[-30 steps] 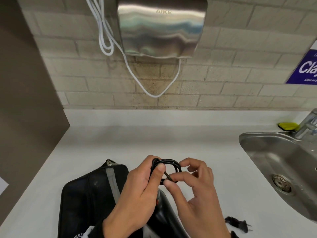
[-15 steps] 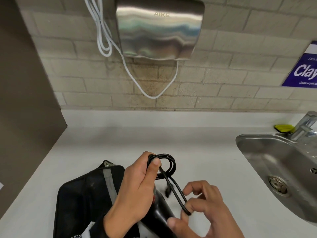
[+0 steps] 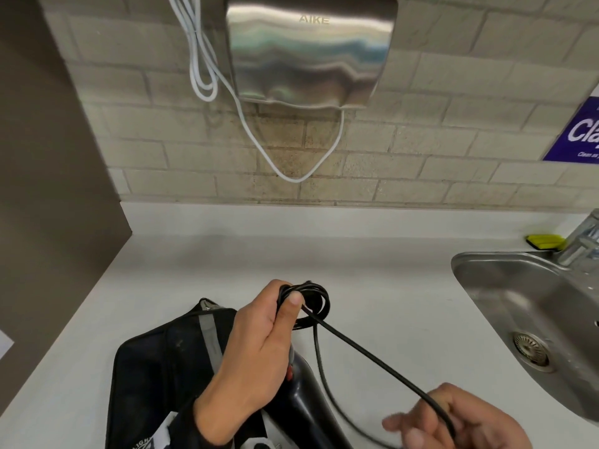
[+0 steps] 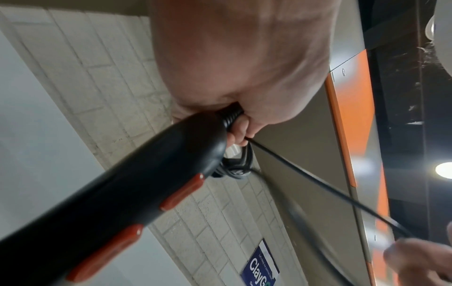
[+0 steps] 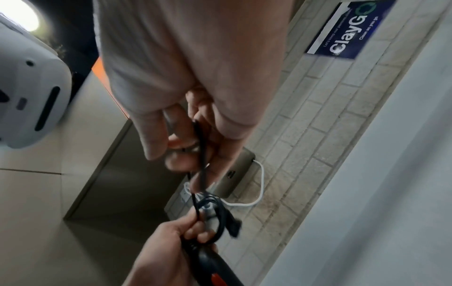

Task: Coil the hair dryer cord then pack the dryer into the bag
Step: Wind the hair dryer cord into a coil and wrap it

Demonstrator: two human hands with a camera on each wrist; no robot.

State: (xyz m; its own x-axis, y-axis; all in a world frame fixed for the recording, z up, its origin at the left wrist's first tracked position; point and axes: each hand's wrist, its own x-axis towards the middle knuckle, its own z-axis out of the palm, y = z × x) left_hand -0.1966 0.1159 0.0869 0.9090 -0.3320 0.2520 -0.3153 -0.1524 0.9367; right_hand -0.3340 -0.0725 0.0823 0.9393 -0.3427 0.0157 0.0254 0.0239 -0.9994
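Pinching a small bundle of loops of the black cord, my left hand has its thumb pressed over the strands and its fingers curled around both the coil and the end of the hair dryer handle. My right hand sits lower and to the right, fingers curled loosely around the free run of cord, which stretches in a straight line from the coil down into that grip. A second slack strand hangs from the coil toward the counter. The dryer is black with red switches on its handle, and its body points down toward me. Just left of it the black bag lies flat on the white counter. A steel sink lies to the right, and a metal hand dryer is mounted on the brick wall.
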